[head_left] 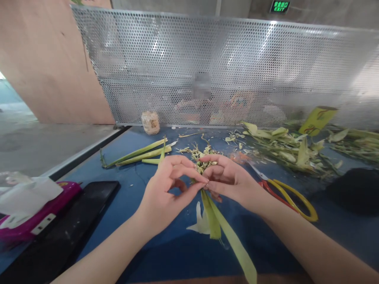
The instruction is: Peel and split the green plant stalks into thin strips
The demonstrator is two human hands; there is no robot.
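Observation:
My left hand [166,189] and my right hand [229,179] meet over the blue table [133,197], fingertips pinched together on a green plant stalk [213,215]. The stalk's long pale green leaves hang down toward me from the pinch. A white petal-like piece [199,221] lies just below my hands. Behind my fingers sits a small heap of dry plant bits [201,156].
Yellow-handled scissors [288,195] lie right of my right hand. Cut green stems [139,154] lie at the left, a leaf pile [284,148] at the back right. A black tablet [79,213] and pink tissue box [32,213] sit left. A perforated metal screen [237,71] stands behind, with a small jar [150,122].

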